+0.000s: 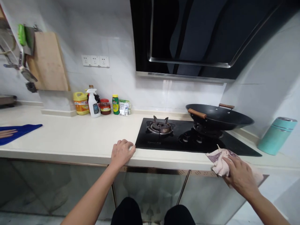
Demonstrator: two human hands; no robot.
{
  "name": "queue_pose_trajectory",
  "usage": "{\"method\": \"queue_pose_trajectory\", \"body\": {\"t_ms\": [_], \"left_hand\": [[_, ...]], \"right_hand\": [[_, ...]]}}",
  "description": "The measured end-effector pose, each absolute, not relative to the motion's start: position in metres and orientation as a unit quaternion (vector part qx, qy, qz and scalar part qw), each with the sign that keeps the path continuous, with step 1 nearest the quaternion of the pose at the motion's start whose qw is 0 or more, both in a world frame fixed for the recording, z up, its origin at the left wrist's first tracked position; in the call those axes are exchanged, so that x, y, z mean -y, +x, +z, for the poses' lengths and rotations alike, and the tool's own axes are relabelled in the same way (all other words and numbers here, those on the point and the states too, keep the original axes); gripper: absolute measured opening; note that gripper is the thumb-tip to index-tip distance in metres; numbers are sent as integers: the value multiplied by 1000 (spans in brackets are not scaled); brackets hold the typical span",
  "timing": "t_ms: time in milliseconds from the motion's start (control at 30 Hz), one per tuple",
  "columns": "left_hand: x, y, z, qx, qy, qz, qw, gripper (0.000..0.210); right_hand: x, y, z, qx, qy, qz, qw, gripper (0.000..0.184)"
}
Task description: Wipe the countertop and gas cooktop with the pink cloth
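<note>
My right hand (240, 175) is closed around a bunched pale pink cloth (221, 163) at the counter's front edge. Part of the cloth lies against the front rim of the black glass gas stove (159, 143), and some hangs below my palm. My left hand (122, 153) rests on the cream countertop (77, 140) just left of the stove's front corner, fingers loosely bent and holding nothing. A black wok (220, 115) with wooden handles sits on the right burner. The left burner (160, 127) has its pan support showing, with control knobs (192, 138) between the two.
A turquoise canister (277, 136) stands right of the stove. Along the wall are a yellow jug (81, 103), a white spray bottle (93, 104), a red-lidded jar (105, 107) and a green bottle (115, 104). Another person's fingers (7, 133) touch a blue cloth (27, 128). The range hood (187, 37) overhangs.
</note>
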State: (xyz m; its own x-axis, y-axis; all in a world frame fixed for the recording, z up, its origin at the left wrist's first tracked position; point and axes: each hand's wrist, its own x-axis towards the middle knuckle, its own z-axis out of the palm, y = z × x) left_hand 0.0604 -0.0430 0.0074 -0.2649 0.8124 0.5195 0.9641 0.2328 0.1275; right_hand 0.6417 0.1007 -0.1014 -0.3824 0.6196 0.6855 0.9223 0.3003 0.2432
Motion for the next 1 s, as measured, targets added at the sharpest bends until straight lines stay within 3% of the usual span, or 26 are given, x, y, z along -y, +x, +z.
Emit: {"method": "queue_pose_trajectory", "body": {"t_ms": [167,367,533,767,1000], "left_hand": [[42,63,9,768,-579,-227,155,31],[45,63,10,771,-576,-224,152,31],[45,60,5,765,-576,-221,183,30],[47,57,0,755,-580,-241,189,30],[46,58,0,754,-580,-251,178,30]], "right_hand": [[-70,567,-91,782,-493,-305,231,57],[-27,397,-80,830,-446,-208,262,72],[-4,302,-70,877,-363,-160,271,66],[-8,350,-63,910,-279,-156,265,82],[-41,471,-75,890,-322,-182,268,75]]}}
